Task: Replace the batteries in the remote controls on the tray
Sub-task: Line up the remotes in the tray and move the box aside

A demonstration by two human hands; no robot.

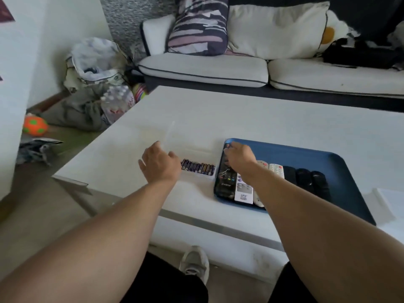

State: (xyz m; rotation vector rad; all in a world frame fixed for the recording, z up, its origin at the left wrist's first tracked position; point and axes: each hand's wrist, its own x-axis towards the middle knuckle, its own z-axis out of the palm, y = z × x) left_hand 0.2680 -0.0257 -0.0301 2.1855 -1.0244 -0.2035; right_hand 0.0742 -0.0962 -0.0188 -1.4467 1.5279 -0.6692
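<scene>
A blue tray point(306, 153) lies on the white coffee table and holds several remote controls side by side, black and white ones. My right hand point(239, 157) reaches over the far end of the long black remote point(225, 181) at the tray's left edge, fingers curled down onto it; whether they grip it is hidden. Left of the tray a row of several dark batteries point(197, 167) lies in a shallow clear container. My left hand point(158, 164) hovers just left of the batteries with fingers loosely bent and nothing visible in it.
The white coffee table point(240, 114) stretches ahead, with a white sofa point(284, 71) and cushions beyond it. Bags, a bottle pack and an orange ball point(35, 125) sit on the floor at left. A clear lid point(384, 202) lies right of the tray. My shoe point(194, 263) shows under the table's front edge.
</scene>
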